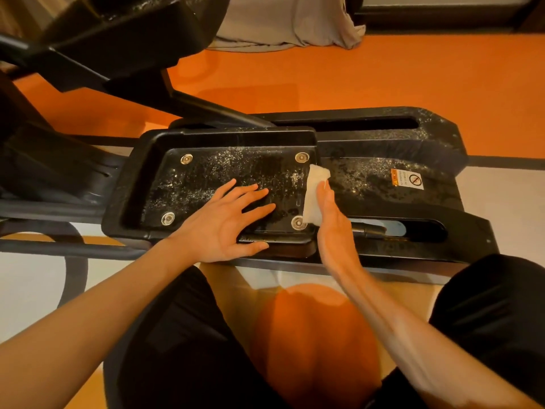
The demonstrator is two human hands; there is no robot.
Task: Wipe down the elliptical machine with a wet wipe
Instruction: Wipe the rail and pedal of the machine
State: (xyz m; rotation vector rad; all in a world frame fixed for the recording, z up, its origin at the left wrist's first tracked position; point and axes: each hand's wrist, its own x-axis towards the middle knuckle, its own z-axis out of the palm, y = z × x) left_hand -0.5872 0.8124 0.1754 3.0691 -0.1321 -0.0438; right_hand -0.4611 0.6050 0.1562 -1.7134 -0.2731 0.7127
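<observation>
The black elliptical machine lies low across the middle of the head view. Its foot pedal (206, 169) is a rimmed tray with four silver bolts, speckled with wet droplets. My left hand (227, 219) rests flat on the pedal's near right part, fingers spread and straight. My right hand (331, 219) stands edge-on at the pedal's right rim and presses a white wet wipe (314, 196) against that rim with straight fingers. To the right runs the dusty black rail cover (383, 178) with a white and orange warning sticker (407, 179).
The second pedal and arm (118, 36) rise at upper left. Orange floor (354, 78) lies behind the machine, with grey curtain cloth (289, 25) bunched at the top. My knees in black shorts (495, 314) are below, close to the machine's near frame bar (73, 246).
</observation>
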